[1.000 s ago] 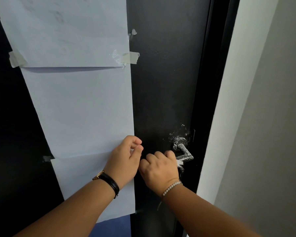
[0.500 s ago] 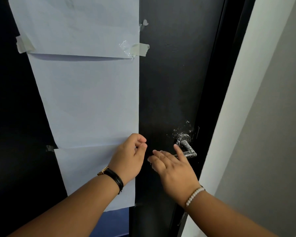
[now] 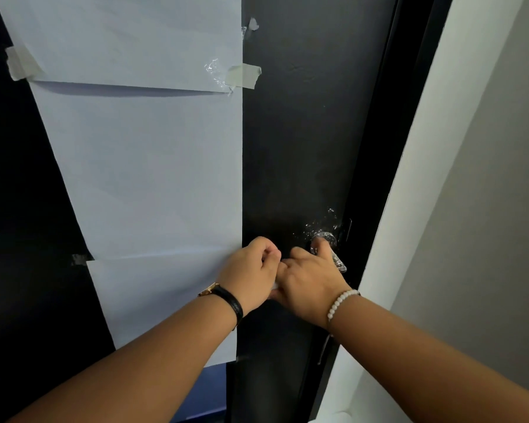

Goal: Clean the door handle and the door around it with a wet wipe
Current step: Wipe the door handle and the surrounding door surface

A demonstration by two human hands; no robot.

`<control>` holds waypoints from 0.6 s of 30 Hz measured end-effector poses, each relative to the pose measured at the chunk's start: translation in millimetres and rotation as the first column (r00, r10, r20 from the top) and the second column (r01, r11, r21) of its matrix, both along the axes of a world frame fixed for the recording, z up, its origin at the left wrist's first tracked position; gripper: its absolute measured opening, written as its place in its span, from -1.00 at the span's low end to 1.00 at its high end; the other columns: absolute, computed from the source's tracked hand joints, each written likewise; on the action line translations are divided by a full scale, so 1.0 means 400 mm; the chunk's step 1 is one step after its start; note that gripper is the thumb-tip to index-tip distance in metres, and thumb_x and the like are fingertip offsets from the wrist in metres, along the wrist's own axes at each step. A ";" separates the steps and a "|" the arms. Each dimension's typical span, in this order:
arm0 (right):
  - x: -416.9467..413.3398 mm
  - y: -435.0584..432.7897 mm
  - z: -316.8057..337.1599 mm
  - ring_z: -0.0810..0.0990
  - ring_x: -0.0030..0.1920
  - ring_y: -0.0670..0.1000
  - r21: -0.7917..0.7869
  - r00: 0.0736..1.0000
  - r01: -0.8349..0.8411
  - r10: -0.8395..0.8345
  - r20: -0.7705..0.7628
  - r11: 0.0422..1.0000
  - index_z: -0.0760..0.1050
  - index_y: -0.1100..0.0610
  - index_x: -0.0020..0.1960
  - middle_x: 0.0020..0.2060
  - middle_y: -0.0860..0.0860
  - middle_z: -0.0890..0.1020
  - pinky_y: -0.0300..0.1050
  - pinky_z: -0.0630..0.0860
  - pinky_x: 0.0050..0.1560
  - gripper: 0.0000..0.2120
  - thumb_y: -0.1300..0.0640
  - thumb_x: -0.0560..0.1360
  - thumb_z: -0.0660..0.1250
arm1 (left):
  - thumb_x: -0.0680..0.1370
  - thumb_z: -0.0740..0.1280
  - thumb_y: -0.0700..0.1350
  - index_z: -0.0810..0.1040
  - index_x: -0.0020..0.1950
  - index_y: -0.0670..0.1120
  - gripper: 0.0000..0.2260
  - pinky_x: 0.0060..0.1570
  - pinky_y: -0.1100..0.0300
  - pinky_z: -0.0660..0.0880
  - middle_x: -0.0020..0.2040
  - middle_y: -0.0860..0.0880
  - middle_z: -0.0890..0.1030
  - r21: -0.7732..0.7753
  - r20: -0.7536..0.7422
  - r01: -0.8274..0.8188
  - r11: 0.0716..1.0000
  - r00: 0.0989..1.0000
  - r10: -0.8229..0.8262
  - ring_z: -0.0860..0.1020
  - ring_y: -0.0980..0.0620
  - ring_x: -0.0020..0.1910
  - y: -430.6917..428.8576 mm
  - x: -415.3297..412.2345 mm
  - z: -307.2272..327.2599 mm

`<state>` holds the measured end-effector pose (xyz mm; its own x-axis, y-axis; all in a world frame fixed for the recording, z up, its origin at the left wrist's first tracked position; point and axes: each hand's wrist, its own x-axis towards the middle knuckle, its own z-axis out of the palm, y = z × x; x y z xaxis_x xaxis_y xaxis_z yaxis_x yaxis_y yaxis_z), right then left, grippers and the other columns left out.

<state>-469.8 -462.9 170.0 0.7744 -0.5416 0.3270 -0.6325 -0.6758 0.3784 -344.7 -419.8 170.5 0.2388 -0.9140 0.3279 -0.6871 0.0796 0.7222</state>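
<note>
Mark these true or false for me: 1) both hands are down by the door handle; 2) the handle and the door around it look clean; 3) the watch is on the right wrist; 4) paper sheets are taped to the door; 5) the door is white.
1) True. The left hand and right hand are close together beside the door handle.
2) False. White specks and smears show on the handle and on the door just above it.
3) False. The black-strapped watch is on the left wrist; the right wrist wears a white bead bracelet.
4) True. Pale paper sheets are held with tape.
5) False. The door is black.
</note>
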 end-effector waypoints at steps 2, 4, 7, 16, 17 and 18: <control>0.010 0.011 0.009 0.48 0.06 0.05 0.072 0.998 0.048 -0.045 -0.044 0.996 0.50 0.04 0.13 -0.09 -0.08 0.65 0.38 -0.05 0.29 -0.68 -0.09 0.50 0.16 | 0.59 0.07 0.08 0.48 0.06 0.01 -0.75 -0.05 0.03 0.52 -0.07 -0.01 0.58 0.068 0.007 -0.005 0.998 1.000 0.004 0.53 0.01 -0.08 -0.015 -0.015 0.001; 0.008 0.026 0.005 0.46 0.13 0.08 0.036 0.995 0.091 -0.090 -0.049 0.995 0.44 0.05 0.26 0.04 -0.03 0.62 0.45 -0.11 0.29 -0.62 0.01 0.46 0.22 | 0.58 0.01 0.14 0.48 0.06 0.00 -0.66 -0.01 0.00 0.50 -0.07 -0.01 0.58 0.094 0.007 -0.022 0.995 1.000 0.022 0.52 -0.01 -0.07 -0.028 -0.028 0.003; -0.021 0.030 -0.035 0.54 0.12 0.09 -0.032 0.982 0.127 -0.121 0.146 0.991 0.49 0.10 0.21 -0.02 0.00 0.65 0.42 0.00 0.27 -0.57 0.10 0.34 0.28 | 0.58 -0.03 0.17 0.49 0.07 0.00 -0.61 -0.03 0.07 0.46 -0.06 0.01 0.57 0.085 0.017 -0.034 0.996 0.999 0.033 0.51 0.02 -0.08 -0.040 -0.045 0.007; -0.021 0.008 0.023 0.52 0.00 0.04 0.083 0.997 0.072 -0.072 -0.001 0.994 0.51 0.08 0.01 -0.21 -0.04 0.61 0.26 0.00 0.34 -0.79 0.01 0.49 0.18 | 0.59 -0.07 0.17 0.53 0.10 0.00 -0.55 0.02 0.01 0.50 0.00 0.00 0.61 0.071 -0.078 -0.058 0.996 0.995 0.064 0.54 0.02 -0.03 -0.070 -0.057 0.000; -0.015 0.004 0.029 0.53 -0.09 0.04 0.068 0.997 0.073 -0.072 -0.005 0.995 0.51 0.08 -0.04 -0.31 -0.05 0.55 0.25 0.04 0.31 -0.79 -0.01 0.48 0.18 | 0.59 -0.08 0.16 0.54 0.08 0.00 -0.56 0.02 0.03 0.48 0.00 0.01 0.61 0.071 -0.087 -0.066 0.995 0.994 0.072 0.53 0.02 -0.03 -0.071 -0.056 -0.002; -0.007 0.001 0.031 0.50 -0.17 0.04 0.073 0.996 0.084 -0.084 -0.003 0.994 0.50 0.08 -0.07 -0.38 -0.05 0.48 0.24 0.07 0.29 -0.80 -0.01 0.47 0.19 | 0.60 -0.08 0.15 0.54 0.06 0.00 -0.56 0.01 0.05 0.47 -0.01 0.01 0.60 0.072 -0.092 -0.076 0.995 0.992 0.082 0.52 0.02 -0.04 -0.071 -0.054 -0.002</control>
<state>-472.6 -462.5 182.5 0.7252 -0.6273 0.2838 -0.6881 -0.6462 0.3300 -366.3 -448.1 169.7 0.3379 -0.9107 0.2375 -0.6176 -0.0242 0.7861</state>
